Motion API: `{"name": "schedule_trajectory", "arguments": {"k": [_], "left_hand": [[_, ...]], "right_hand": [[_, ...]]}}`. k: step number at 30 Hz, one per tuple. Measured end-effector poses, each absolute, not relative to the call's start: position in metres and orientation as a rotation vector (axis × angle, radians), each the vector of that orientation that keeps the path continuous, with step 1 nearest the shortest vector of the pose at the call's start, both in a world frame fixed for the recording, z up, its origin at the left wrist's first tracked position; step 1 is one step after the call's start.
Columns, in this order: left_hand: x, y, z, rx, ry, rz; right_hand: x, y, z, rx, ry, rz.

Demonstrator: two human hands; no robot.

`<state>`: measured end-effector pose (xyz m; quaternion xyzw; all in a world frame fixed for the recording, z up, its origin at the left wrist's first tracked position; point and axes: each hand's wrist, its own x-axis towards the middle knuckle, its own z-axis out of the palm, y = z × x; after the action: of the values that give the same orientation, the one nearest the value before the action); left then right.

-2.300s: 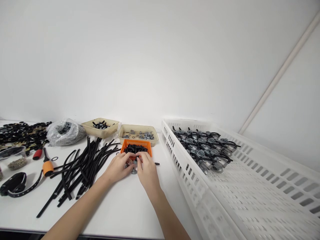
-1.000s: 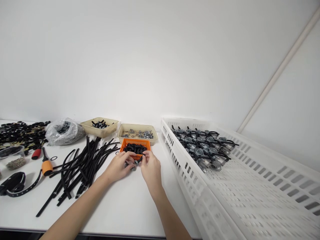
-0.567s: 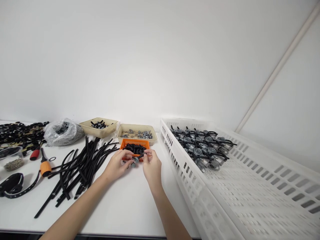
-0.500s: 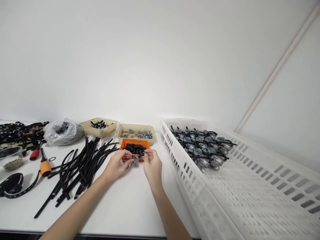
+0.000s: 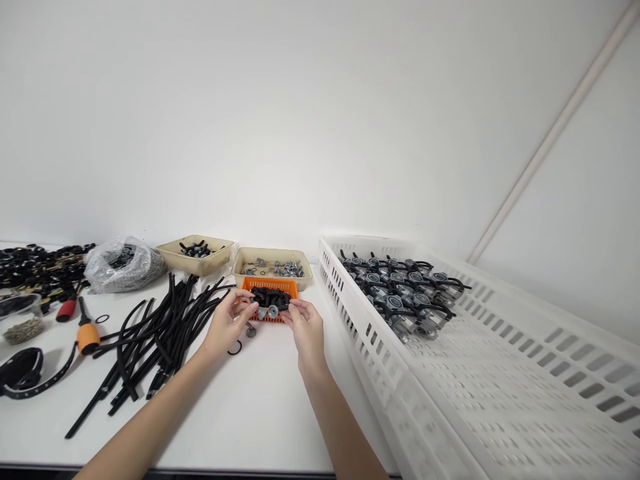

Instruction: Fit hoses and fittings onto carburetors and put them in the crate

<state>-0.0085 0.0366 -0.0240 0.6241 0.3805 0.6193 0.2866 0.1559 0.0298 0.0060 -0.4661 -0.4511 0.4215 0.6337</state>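
Observation:
In front of an orange basket (image 5: 296,288) of short black rubber pieces, both my hands pinch a small assembly. My left hand (image 5: 230,323) has its thumb and fingertips closed at the grey end. A round grey metal fitting (image 5: 273,311) shows between the hands, its ringed face towards me. A short black hose piece (image 5: 283,307) runs from it into the closed fingertips of my right hand (image 5: 307,328). Beneath my left hand, a loose grey metal part (image 5: 251,331) and a thin black ring (image 5: 235,348) lie on the white table.
Behind the basket stand two beige trays (image 5: 273,256) (image 5: 195,261) of small parts. To the left lie long black hoses (image 5: 165,333), an orange-handled tool (image 5: 89,338), a red-handled tool (image 5: 67,310) and a plastic bag (image 5: 124,265). A large white crate (image 5: 380,373) with finished-looking assemblies (image 5: 400,293) flanks the right.
Both hands have lifted slightly, and the fitting has turned its round face towards me. The black ring and loose metal part below my left hand now show more clearly.

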Motion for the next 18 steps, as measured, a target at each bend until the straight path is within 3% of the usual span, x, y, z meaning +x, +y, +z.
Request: {"name": "schedule_trajectory", "arguments": {"k": [18], "left_hand": [[-0.003,0.0334,-0.0179,1.392,0.823,1.706]], "right_hand": [[0.1534,0.0254,0.0102,-1.017,-1.017,0.981]]}}
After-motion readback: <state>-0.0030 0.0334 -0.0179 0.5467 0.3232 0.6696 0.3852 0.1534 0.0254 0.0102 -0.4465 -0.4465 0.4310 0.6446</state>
